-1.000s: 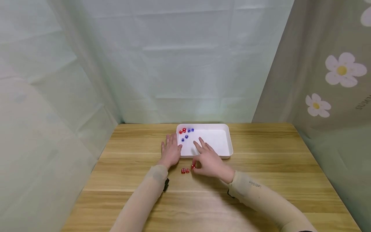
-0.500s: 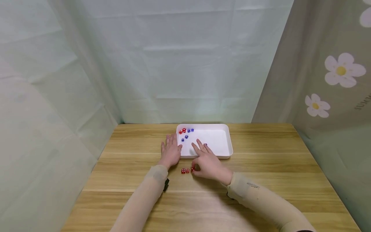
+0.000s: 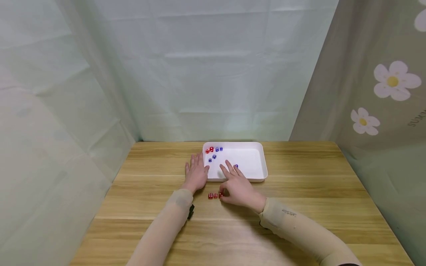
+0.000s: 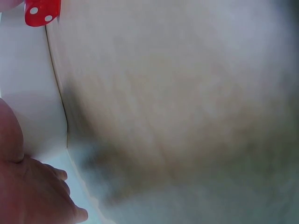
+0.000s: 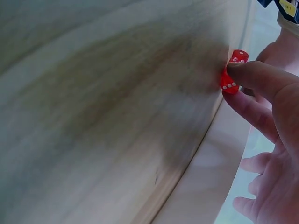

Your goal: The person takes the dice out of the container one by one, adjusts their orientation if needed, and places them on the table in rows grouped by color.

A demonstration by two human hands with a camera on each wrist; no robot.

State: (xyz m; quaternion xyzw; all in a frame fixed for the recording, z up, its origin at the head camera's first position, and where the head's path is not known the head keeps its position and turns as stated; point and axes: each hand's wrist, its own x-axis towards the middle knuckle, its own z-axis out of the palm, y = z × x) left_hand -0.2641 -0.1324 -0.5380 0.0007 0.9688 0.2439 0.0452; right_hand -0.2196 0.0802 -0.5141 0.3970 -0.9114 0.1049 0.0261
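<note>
Two red dice (image 3: 212, 195) lie side by side on the wooden table (image 3: 299, 207) just in front of a white tray (image 3: 253, 162). My right hand (image 3: 226, 191) pinches a third red die (image 3: 220, 194) between thumb and finger, right beside that pair. The right wrist view shows this red die (image 5: 229, 81) under the thumb, with another red die (image 5: 239, 56) behind it. My left hand (image 3: 196, 173) lies flat on the table against the tray's front left corner. In the tray are red dice (image 3: 209, 150) and several blue dice (image 3: 214, 156).
One blue die (image 3: 236, 166) sits alone mid-tray behind my right fingers. Pale curtains close in the table on the left and back, a flowered one (image 3: 382, 92) on the right. In the left wrist view, a red die (image 4: 42, 11) shows above the tray wall (image 4: 28, 93).
My right hand has slid a little left with the red die, bringing it up against the two dice on the table. The left hand has stayed put.
</note>
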